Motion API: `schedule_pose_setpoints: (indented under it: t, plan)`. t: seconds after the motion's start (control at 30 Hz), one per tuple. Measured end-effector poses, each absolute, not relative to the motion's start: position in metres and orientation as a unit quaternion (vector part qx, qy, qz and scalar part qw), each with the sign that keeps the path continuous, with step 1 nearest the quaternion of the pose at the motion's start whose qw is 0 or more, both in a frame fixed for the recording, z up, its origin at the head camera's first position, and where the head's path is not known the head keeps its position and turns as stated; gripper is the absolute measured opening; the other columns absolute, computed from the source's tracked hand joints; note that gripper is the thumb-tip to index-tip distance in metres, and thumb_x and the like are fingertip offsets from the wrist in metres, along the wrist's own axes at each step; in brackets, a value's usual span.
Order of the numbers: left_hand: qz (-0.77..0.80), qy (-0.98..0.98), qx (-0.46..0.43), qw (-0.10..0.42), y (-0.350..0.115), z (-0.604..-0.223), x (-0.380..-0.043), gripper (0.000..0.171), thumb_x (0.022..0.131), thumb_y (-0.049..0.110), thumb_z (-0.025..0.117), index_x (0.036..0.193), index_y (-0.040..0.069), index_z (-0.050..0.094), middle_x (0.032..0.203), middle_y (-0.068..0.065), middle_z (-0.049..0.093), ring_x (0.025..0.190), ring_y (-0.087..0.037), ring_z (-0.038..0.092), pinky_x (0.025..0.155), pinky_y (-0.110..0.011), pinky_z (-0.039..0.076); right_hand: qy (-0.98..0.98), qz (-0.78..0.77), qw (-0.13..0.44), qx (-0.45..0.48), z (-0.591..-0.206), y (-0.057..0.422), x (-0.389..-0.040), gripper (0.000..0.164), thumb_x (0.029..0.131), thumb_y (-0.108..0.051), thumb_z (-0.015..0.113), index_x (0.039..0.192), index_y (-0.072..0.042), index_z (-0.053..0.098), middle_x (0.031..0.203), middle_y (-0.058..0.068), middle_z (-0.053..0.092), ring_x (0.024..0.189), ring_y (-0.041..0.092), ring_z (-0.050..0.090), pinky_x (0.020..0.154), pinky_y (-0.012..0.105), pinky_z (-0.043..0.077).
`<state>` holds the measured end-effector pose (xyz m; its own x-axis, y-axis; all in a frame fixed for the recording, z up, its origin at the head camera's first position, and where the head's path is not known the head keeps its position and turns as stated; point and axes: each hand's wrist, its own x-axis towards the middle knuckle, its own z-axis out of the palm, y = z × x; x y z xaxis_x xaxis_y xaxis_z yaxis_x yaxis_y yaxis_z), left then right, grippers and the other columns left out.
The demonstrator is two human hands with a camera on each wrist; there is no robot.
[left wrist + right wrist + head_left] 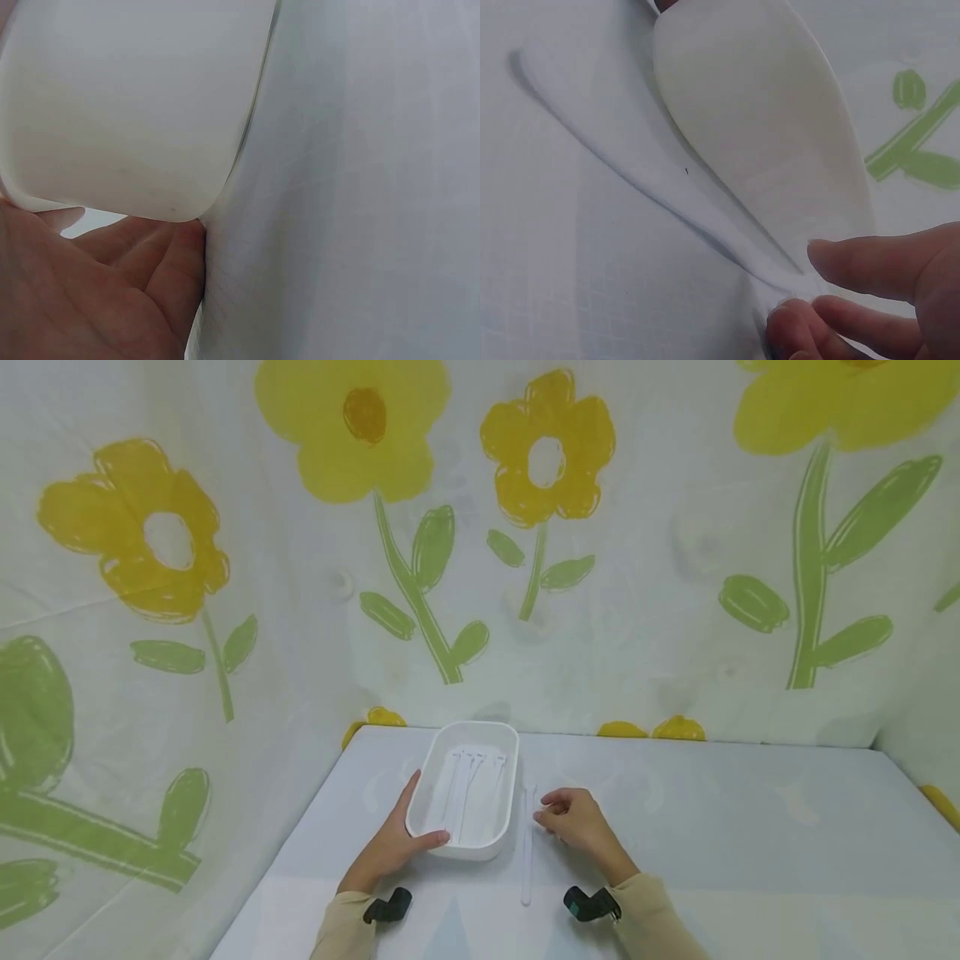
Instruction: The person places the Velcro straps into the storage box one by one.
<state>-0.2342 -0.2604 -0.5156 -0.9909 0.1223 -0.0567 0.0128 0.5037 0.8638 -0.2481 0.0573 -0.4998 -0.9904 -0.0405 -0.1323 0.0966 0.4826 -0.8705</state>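
Observation:
My left hand point(393, 847) grips a white tray point(512, 814) at its near left corner, thumb over the rim. From the left wrist view, the fingers point(172, 274) lie against the tray's outer wall. Several slender white strips with small wider heads point(468, 785) lie lengthwise inside the tray. To the right of it, another long white strip point(527, 860) rests on the table; its exact kind is unclear. Beside this strip's far end is my right hand point(581, 818), with fingers bent loosely. The right wrist view has thumb and fingertips apart around the end of the strip point(660, 196).
A pale cloth covers the table point(712, 827). Behind and to the left hangs a white curtain point(637, 635) printed with yellow flowers and green leaves. Dark devices point(390, 906) are strapped at both wrists.

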Motion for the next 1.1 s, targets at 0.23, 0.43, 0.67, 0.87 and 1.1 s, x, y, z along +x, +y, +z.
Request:
schedule_pose_setpoints:
  t: [0.23,0.43,0.67,0.87,1.1]
  plan:
    - [0.499,0.864,0.046,0.051,-0.260,-0.513,-0.237,0.123,0.079,0.039,0.088,0.168,0.028,0.004,0.176,-0.007,0.013,0.155,-0.036,0.027,0.123,-0.067,0.024,0.874,-0.481,0.068,0.007,-0.495,0.054,-0.249,0.030,0.089,-0.020,0.080,0.112,-0.003,0.072,0.090,0.007,0.069,0.077,0.017,0.059,0.068,0.028,0.054]
    - [0.511,0.856,0.051,0.058,-0.260,-0.514,-0.235,0.124,0.079,0.036,0.089,0.168,0.024,0.003,0.176,-0.008,0.011,0.157,-0.036,0.024,0.124,-0.066,0.021,0.885,-0.460,0.067,0.003,-0.498,0.050,-0.247,0.031,0.087,-0.019,0.081,0.112,-0.002,0.071,0.089,0.007,0.069,0.077,0.018,0.059,0.070,0.030,0.055]
    - [0.505,0.861,0.033,0.055,-0.260,-0.517,-0.232,0.124,0.077,0.038,0.090,0.168,0.027,0.005,0.176,-0.010,0.012,0.156,-0.039,0.026,0.122,-0.069,0.024,0.892,-0.446,0.066,-0.017,-0.495,0.046,-0.243,0.036,0.086,-0.018,0.083,0.114,0.000,0.070,0.087,0.007,0.067,0.076,0.018,0.058,0.070,0.031,0.054]
    - [0.509,0.858,0.033,0.056,-0.260,-0.517,-0.230,0.124,0.078,0.036,0.090,0.168,0.024,0.005,0.176,-0.010,0.012,0.156,-0.038,0.027,0.123,-0.068,0.023,0.898,-0.433,0.073,-0.024,-0.499,0.040,-0.244,0.042,0.084,-0.019,0.084,0.117,0.001,0.068,0.084,0.006,0.063,0.075,0.018,0.055,0.066,0.028,0.048]
    - [0.509,0.858,0.041,0.054,-0.259,-0.513,-0.230,0.124,0.079,0.034,0.089,0.168,0.023,0.004,0.176,-0.011,0.012,0.157,-0.039,0.023,0.124,-0.067,0.022,0.906,-0.416,0.068,-0.031,-0.498,0.033,-0.244,0.048,0.082,-0.016,0.086,0.123,0.000,0.064,0.083,0.006,0.058,0.075,0.019,0.052,0.064,0.028,0.045]
